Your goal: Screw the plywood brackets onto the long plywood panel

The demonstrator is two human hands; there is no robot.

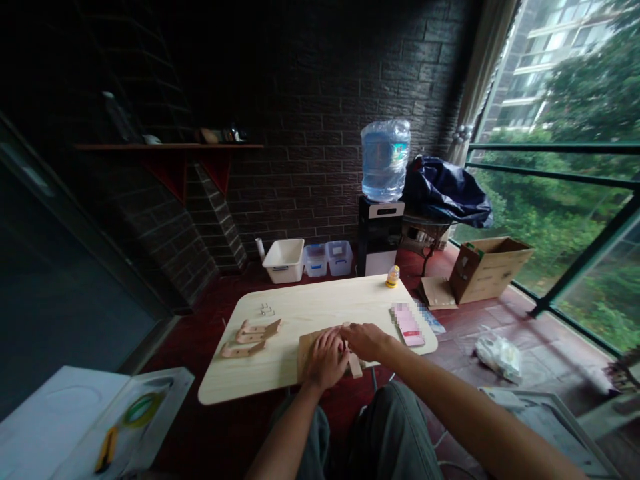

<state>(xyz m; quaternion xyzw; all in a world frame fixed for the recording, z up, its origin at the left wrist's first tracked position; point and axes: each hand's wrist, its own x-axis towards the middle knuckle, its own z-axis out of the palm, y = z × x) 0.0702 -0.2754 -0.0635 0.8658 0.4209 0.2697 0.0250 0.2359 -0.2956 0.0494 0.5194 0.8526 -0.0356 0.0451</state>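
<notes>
My left hand (327, 355) lies over a flat wooden board (306, 343) at the table's near edge, its fingers stretched out on the wood. Right beside it, my right hand (366, 340) is closed, with its fingertips close to those of the left. Whatever the right fingers hold is hidden by the hands. A small wooden strip (355, 366) sticks out below the right hand. On the left part of the light wooden table (300, 300) rest assembled wooden pieces (250, 339) with upright ends. Several small metal pieces (267, 309) lie behind them.
A pink-screened phone (411, 327) and a small yellow-based bottle (393, 277) are on the table's right side. Plastic bins (285, 260), a water dispenser (383, 233) and a cardboard box (487, 270) stand beyond. At lower left, an open white case (165, 393) holds a yellow-handled tool (107, 448).
</notes>
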